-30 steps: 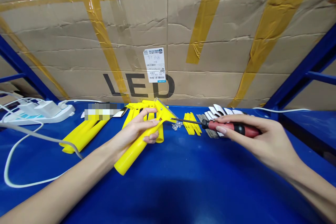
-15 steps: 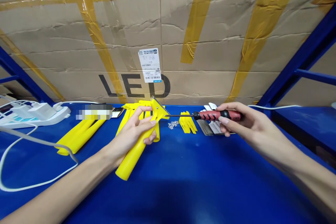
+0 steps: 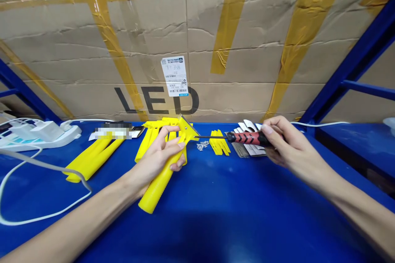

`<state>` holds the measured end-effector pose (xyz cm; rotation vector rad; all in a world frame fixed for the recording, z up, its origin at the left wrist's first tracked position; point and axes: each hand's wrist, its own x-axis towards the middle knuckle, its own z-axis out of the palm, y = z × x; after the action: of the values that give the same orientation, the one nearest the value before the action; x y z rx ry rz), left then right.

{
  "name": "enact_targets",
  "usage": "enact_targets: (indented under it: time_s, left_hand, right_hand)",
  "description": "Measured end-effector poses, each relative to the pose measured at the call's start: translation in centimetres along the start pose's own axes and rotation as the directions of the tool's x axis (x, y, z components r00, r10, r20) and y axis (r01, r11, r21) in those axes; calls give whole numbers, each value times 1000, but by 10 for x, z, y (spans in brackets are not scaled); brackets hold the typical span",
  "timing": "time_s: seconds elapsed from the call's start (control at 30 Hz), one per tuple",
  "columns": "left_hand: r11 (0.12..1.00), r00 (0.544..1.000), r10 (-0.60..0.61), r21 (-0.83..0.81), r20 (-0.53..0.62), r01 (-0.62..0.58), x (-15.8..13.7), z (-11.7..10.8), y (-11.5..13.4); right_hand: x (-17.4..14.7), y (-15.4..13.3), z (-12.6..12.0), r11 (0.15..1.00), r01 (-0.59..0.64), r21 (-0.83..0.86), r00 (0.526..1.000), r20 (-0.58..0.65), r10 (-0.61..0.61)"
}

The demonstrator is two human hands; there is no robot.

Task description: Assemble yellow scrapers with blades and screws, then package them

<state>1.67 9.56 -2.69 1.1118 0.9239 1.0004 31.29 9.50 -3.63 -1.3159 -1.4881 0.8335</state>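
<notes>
My left hand (image 3: 159,154) is wrapped around the yellow scraper (image 3: 156,192), index finger reaching up toward its head, with the grip slanting down below my palm. My right hand (image 3: 285,141) pinches the screwdriver (image 3: 247,138) by the back of its red-and-black handle, and the thin shaft runs leftward to the scraper's head (whether its tip is seated, I cannot tell). Between my hands, on the blue table (image 3: 228,213), lie a small heap of screws (image 3: 203,145) and, nearer my right, some yellow strips (image 3: 219,144). Grey strips (image 3: 239,150) lie beyond the screwdriver's handle. More yellow handles (image 3: 142,147) lie past my left fingers; a white power strip (image 3: 63,137) sits well left of that hand.
</notes>
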Motion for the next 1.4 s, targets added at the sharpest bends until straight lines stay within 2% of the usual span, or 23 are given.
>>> enact_targets:
  time_s: [0.07, 0.17, 0.23, 0.33, 0.4, 0.47, 0.53, 0.57, 0.63, 0.73, 0.77, 0.9, 0.93, 1.0, 1.07, 1.1, 1.17, 1.23, 1.27, 1.33, 1.4]
  left_hand:
    - [1000, 1000, 6, 15, 12, -7, -1, 0, 0]
    - [999, 1000, 15, 34, 1, -15, -2, -1, 1]
    - [999, 1000, 22, 27, -13, -22, -2, -1, 3]
    - [1000, 1000, 22, 18, 1, -22, -3, 0, 3]
    - [1000, 1000, 19, 22, 16, -19, -3, 1, 2]
    - [999, 1000, 21, 31, 10, -21, -4, 0, 2]
    - [999, 1000, 21, 29, -8, -21, -4, -1, 2]
    - [1000, 1000, 17, 23, -15, -17, -4, -1, 2]
    - [1000, 1000, 6, 5, -15, -6, -4, -1, 2]
    - [1000, 1000, -6, -16, 0, 6, -4, 2, 1]
    - [1000, 1000, -7, -18, 2, 7, -4, 2, 0]
    - [1000, 1000, -12, 5, -7, 12, -4, 2, -1]
    - [1000, 1000, -15, 7, -7, 15, -4, 2, -1]
    - [1000, 1000, -17, 0, 7, 17, -4, 3, -2]
    - [1000, 1000, -9, -10, 18, 9, -4, 3, -3]
    - [1000, 1000, -2, -10, 18, 2, -4, 3, -4]
    - [1000, 1000, 9, 1, 2, -9, -4, 3, -3]
    - [1000, 1000, 20, 6, -22, -20, -3, 2, -2]
    - [1000, 999, 22, 7, -30, -22, -3, 1, -2]
    - [1000, 999, 18, 10, -27, -18, -3, 1, -2]
    - [1000, 1000, 14, 19, -10, -13, -3, 1, -3]
  right_hand:
    - [0, 0, 0, 999, -32, -12, 999, -32, 32]
    - [0, -4, -1, 976, -39, 217, 994, 110, 15]
    - [-1, -5, -1, 958, -23, 286, 986, 163, -25]
    - [0, -2, 0, 994, -13, 111, 999, 32, 9]
    - [0, 1, 1, 998, -53, 41, 998, -32, 54]
    - [1, 1, 2, 985, -74, 156, 997, 41, 68]
    - [2, 1, 2, 949, -49, 310, 992, 129, 9]
    - [2, 2, 3, 943, -15, 333, 991, 129, -30]
    - [2, 3, 3, 968, 61, 245, 996, 40, -73]
    - [2, 5, 1, 996, 74, 52, 993, -98, -69]
    - [2, 5, 0, 996, 71, 60, 994, -88, -66]
    - [2, 2, -3, 968, 118, 220, 984, 106, -144]
    - [2, 3, -3, 970, 141, 196, 982, 101, -163]
    - [3, 5, -3, 986, 156, 60, 988, 0, -156]
    - [3, 7, -2, 994, 102, -28, 991, -89, -104]
    - [3, 8, -2, 998, 68, -7, 994, -89, -69]
    - [2, 6, -2, 990, 20, 143, 999, 21, -23]
    - [2, 4, -2, 958, 6, 287, 989, 138, -48]
    - [2, 4, -1, 955, 22, 295, 985, 156, -71]
    - [2, 5, 1, 978, 63, 197, 990, 114, -87]
    - [3, 9, 3, 997, 45, 57, 997, 52, -48]
